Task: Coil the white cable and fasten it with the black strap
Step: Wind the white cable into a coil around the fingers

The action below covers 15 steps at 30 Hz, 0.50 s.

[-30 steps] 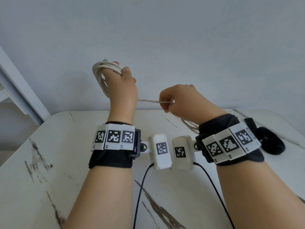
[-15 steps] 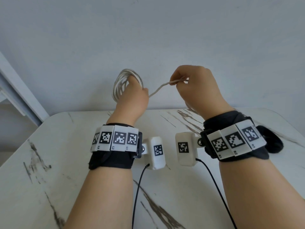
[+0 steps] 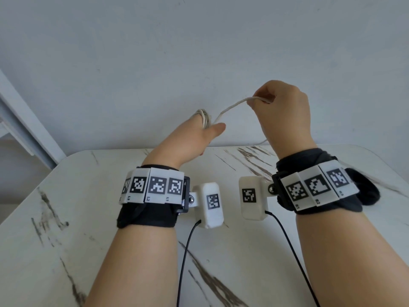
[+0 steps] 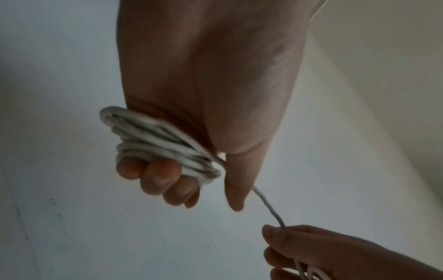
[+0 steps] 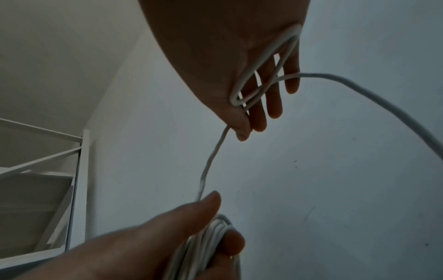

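Note:
The white cable (image 3: 232,107) is partly wound into a coil (image 3: 204,117) around the fingers of my left hand (image 3: 205,127), held up before the wall. In the left wrist view those fingers (image 4: 158,180) curl inside the coil (image 4: 158,140) and the thumb sticks out straight. A slack strand runs up to the right into my right hand (image 3: 261,100), which pinches it between thumb and fingers. The right wrist view shows a small loop of cable (image 5: 254,83) lying across that palm. A black strap-like loop (image 3: 367,191) lies on the table, half hidden behind my right wristband.
The marbled white table (image 3: 66,218) lies below both forearms, with its back edge against a plain wall. A white shelf frame (image 3: 26,120) stands at the left. The cable's free length (image 5: 383,106) trails off to the right behind my right hand.
My right hand swung up from low beside the left hand and out to the right, drawing the strand along. My left hand dropped and tilted forward, with its thumb now stretched out.

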Available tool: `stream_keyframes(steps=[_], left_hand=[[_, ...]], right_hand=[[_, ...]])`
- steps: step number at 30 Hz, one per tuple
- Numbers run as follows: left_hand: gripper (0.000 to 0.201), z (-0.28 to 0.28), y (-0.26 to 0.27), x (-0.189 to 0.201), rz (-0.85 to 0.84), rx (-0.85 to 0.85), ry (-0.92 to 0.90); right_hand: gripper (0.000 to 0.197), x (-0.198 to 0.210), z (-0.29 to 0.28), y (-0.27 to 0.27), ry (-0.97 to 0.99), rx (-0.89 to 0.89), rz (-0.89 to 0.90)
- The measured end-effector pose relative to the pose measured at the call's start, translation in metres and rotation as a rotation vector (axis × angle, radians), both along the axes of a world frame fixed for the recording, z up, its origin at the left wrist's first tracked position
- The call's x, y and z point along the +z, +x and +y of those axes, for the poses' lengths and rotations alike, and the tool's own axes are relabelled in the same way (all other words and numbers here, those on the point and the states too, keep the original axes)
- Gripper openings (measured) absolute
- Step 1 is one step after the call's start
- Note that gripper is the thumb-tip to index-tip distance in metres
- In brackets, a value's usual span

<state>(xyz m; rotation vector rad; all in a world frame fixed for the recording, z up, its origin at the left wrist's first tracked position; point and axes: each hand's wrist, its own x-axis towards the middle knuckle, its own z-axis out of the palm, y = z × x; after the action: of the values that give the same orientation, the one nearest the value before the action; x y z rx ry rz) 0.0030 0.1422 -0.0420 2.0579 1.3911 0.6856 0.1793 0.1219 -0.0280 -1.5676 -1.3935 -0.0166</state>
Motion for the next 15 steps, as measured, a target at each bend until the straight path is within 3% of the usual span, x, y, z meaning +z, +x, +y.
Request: stream_keyframes(steps=[4, 7, 11, 15], left_hand=[[0.048, 0.002, -0.004, 0.002, -0.161, 0.108, 0.012], [0.042, 0.004, -0.006, 0.005, -0.275, 0.192, 0.028], [0.044, 0.007, -0.012, 0.008, -0.446, 0.311, -0.029], [0.047, 0.006, -0.016, 0.009, -0.508, 0.288, -0.080]], right_hand=[[0.008, 0.000, 0.000, 0.006, -0.042, -0.008, 0.015], [0.010, -0.003, 0.000, 0.005, -0.114, 0.045, -0.006], [0.025, -0.006, 0.001, 0.004, -0.252, 0.058, -0.101], [0.018, -0.008, -0.002, -0.001, -0.307, 0.116, -0.082]])
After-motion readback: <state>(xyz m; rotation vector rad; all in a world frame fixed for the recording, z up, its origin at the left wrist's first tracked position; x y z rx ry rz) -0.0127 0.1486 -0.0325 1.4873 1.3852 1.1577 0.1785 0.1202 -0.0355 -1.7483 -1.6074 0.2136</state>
